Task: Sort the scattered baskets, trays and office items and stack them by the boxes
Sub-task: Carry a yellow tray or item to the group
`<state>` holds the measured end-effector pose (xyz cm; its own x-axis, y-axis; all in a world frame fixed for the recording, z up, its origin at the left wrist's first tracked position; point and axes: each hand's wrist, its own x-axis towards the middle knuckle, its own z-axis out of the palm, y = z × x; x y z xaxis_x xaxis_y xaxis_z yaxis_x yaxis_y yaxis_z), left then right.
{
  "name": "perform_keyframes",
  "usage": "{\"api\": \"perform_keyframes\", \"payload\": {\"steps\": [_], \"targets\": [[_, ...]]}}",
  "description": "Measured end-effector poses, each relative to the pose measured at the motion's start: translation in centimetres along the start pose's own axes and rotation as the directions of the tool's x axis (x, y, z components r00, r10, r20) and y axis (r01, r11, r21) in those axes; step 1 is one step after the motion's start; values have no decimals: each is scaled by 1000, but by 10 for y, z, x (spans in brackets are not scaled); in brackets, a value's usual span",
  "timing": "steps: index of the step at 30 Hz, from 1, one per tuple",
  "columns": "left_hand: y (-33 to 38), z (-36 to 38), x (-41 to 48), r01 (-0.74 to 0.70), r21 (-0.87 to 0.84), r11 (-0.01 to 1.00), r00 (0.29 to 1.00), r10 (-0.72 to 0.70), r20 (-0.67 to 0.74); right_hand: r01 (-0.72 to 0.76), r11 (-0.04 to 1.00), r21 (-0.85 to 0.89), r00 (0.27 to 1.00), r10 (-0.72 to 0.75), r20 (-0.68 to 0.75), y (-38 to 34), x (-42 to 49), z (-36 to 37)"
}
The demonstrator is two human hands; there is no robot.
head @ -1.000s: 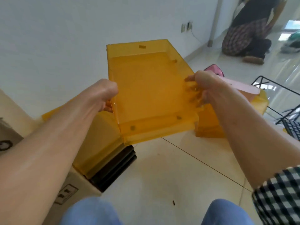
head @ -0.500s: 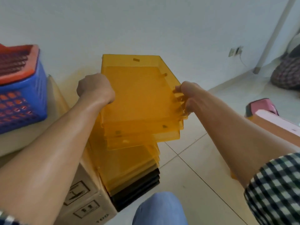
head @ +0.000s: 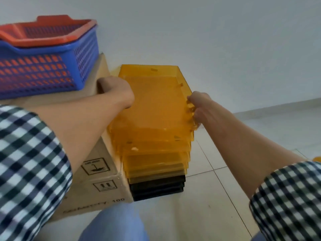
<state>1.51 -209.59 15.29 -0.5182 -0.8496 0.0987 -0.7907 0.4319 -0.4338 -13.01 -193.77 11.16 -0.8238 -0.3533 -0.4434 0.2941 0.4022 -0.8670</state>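
- Gripping the top orange tray [head: 152, 105] by both long sides: left hand [head: 116, 91] curled round the left rim with the fingertips hidden behind the wall, right hand [head: 199, 106] pinching the right rim with the thumb on top.
- Holding that tray on or just above the stack of orange trays [head: 156, 153], piled on black trays [head: 158, 188] on the floor [head: 225, 197] and touching the side of the cardboard box [head: 104, 171]; not showing clearly whether it is fully nested.
- Risking, by judgement, a crooked seat: releasing with one corner riding on the rim below, leaving the tray tilted and ready to slide forward.
- Risking a lean in the pile, already stepping out unevenly at the near ends; pressing down hard or off-centre probably shoving it away from the box.
- Risking pinched left fingers in the tight gap between tray wall and box side.
- Risking a knock to the blue basket [head: 52, 70], carrying a red basket [head: 43, 33] nested inside and resting on the box top just beside the left hand, when pulling that arm back.
- Reading on the near face of the box: an umbrella keep-dry mark with a blurred caption, a two-arrow this-way-up mark, and a lower line of print too smeared to read apart from "100" at its end, possibly following "QUANTITY".
- Finding no brand name or label on the trays or baskets.
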Motion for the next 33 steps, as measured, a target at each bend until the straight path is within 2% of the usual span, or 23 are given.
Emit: {"api": "perform_keyframes", "payload": {"steps": [6,10,14,22,33], "targets": [[14,27,-10,23,104,994,999,-26,21,5,1000,-3,997,-5,77,23,15,8],[15,33,-12,59,77,995,997,-56,-48,53,998,-14,997,-52,60,16,21,9],[17,35,-13,73,95,993,997,-69,-44,126,990,-57,991,-124,46,4,27,8],[21,35,-5,70,103,992,997,-66,-41,92,993,-75,992,-85,92,13,35,12],[24,54,-23,17,160,987,999,-11,-35,91,990,-104,996,-89,19,37,49,20]]}}
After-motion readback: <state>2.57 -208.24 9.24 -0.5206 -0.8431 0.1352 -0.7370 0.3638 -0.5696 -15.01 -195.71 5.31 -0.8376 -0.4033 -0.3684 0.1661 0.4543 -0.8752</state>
